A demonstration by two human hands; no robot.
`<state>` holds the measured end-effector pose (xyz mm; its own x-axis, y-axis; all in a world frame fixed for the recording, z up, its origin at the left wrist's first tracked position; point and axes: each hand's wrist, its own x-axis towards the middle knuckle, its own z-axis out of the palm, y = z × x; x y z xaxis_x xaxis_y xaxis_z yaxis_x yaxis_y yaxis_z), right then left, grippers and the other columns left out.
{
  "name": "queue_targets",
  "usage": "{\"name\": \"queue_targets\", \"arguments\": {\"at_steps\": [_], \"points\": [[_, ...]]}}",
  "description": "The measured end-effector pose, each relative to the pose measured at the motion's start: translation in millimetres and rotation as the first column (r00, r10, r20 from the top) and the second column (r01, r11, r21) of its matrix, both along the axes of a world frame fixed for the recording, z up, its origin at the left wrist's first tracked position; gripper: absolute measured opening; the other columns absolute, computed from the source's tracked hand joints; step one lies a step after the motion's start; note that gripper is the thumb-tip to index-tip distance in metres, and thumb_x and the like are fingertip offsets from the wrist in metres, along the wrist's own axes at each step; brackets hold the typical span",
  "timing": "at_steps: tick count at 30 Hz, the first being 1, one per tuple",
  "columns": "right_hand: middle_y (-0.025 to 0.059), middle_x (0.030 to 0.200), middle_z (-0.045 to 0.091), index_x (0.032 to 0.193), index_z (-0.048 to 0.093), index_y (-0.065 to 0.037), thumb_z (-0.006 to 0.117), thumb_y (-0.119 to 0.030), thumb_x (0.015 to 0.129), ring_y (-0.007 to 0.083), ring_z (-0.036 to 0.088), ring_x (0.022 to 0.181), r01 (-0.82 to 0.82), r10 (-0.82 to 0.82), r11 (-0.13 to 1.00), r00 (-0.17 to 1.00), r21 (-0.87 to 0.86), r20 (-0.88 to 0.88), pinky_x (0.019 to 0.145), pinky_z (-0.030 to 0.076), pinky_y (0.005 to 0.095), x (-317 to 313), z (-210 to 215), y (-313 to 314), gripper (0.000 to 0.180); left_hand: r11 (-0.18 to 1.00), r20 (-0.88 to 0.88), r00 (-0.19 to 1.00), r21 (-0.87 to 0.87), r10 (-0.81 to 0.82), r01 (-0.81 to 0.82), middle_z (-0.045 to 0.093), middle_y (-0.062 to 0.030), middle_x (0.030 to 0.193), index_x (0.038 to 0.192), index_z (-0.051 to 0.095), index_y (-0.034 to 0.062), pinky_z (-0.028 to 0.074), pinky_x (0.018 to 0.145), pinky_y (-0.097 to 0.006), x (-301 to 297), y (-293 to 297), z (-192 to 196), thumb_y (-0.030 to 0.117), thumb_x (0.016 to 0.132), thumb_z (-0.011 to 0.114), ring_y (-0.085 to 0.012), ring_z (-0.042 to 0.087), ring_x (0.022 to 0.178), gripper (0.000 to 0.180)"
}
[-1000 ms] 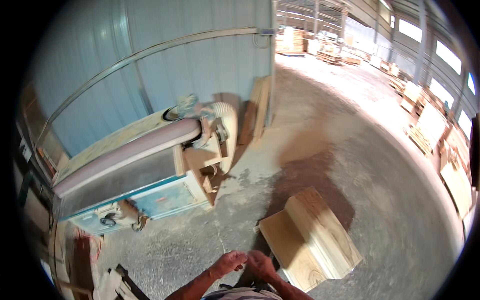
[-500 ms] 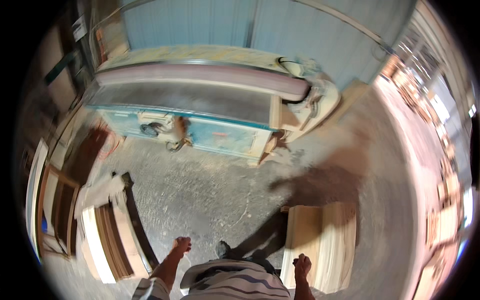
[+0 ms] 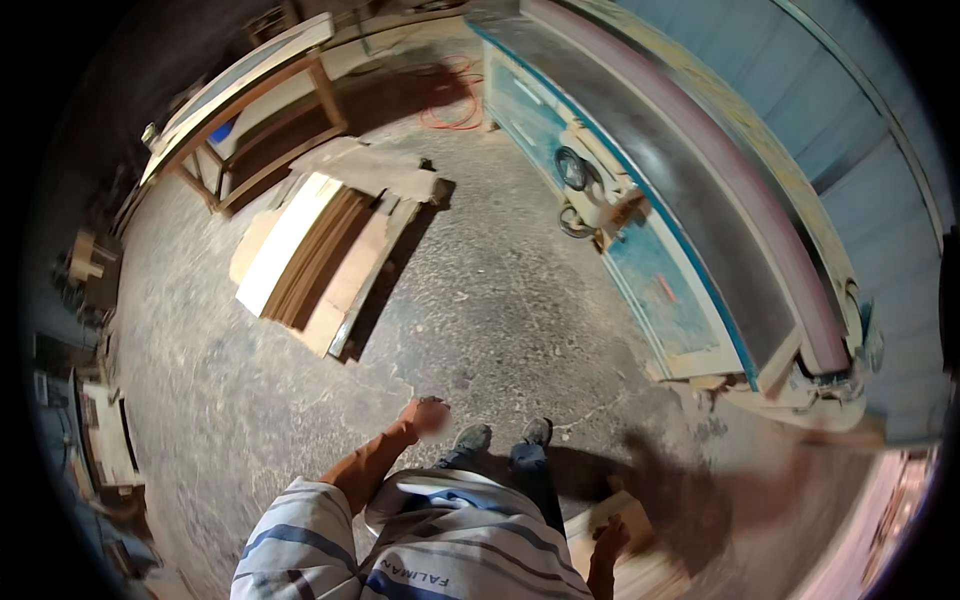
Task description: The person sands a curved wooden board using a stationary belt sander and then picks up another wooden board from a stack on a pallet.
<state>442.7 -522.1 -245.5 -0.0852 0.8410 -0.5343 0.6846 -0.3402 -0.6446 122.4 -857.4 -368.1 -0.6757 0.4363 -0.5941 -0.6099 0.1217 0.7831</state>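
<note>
Swung left, seemingly now facing the board stack (image 3: 322, 262) at ten o'clock over wood pieces (image 3: 648, 572) at five, with left hand (image 3: 427, 416) and right hand (image 3: 609, 538) too unclear to tell spread from curled.

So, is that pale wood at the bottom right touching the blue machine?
Apart. The head view shows it: a stretch of shadowed floor lies between the wood and the near end of the machine.
</note>
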Motion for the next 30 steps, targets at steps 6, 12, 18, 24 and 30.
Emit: {"name": "queue_targets", "arguments": {"at_steps": [6,12,18,24,30], "points": [[0.0083,0.054,0.056,0.086,0.056,0.001,0.051,-0.033,0.087,0.0137,0.045,0.040,-0.111,0.089,0.984,0.985,-0.141,-0.149,0.041,0.039,0.0291,-68.2,-62.6,93.2,0.034,0.973,-0.060,0.985,-0.160,0.160,-0.168,0.063,-0.0091,0.088,0.104,0.059,0.0027,0.051,0.060,-0.030,25.4,-38.3,24.8,0.031,0.086,0.056,-0.0164,0.060,0.069,0.034],[0.0082,0.069,0.059,0.097,0.054,0.001,0.050,-0.030,0.088,0.0135,0.052,0.055,-0.329,0.277,0.916,0.933,-0.228,-0.229,0.050,0.044,0.0249,-152.0,-68.7,148.1,0.032,0.865,-0.010,0.923,-0.345,0.386,-0.365,0.064,-0.0097,0.091,0.109,0.057,0.0014,0.051,0.064,-0.030,63.1,-16.1,101.9,0.031,0.086,0.056,-0.0175,0.061,0.073,0.037],[0.0070,0.073,0.058,0.092,0.054,-0.002,0.050,-0.026,0.089,0.0126,0.048,0.056,-0.417,0.345,0.869,0.897,-0.267,-0.277,0.050,0.042,0.0237,-216.7,-72.4,148.3,0.024,0.897,-0.072,0.908,-0.142,0.413,-0.419,0.064,-0.0071,0.086,0.105,0.060,0.0011,0.050,0.058,-0.027,98.3,-22.1,109.0,0.028,0.088,0.056,-0.0142,0.060,0.068,0.032],[0.0081,0.076,0.059,0.095,0.056,0.000,0.049,-0.027,0.089,0.0144,0.050,0.058,-0.546,0.506,0.800,0.837,-0.248,-0.210,0.057,0.046,0.0291,-267.1,-40.3,132.0,0.029,0.818,0.063,0.900,-0.448,0.431,-0.360,0.063,-0.0071,0.084,0.106,0.059,0.0011,0.051,0.058,-0.028,73.0,-25.0,80.5,0.028,0.087,0.057,-0.0147,0.061,0.067,0.033],[0.0115,0.078,0.062,0.097,0.055,0.003,0.049,-0.029,0.088,0.0166,0.054,0.058,-0.524,0.514,0.811,0.851,-0.260,-0.109,0.057,0.049,0.0292,-297.4,-49.0,127.1,0.034,0.857,0.068,0.886,-0.300,0.458,-0.420,0.063,-0.0084,0.086,0.111,0.057,-0.0003,0.051,0.061,-0.029,10.0,-49.4,34.4,0.028,0.088,0.057,-0.0167,0.061,0.070,0.036]]}}
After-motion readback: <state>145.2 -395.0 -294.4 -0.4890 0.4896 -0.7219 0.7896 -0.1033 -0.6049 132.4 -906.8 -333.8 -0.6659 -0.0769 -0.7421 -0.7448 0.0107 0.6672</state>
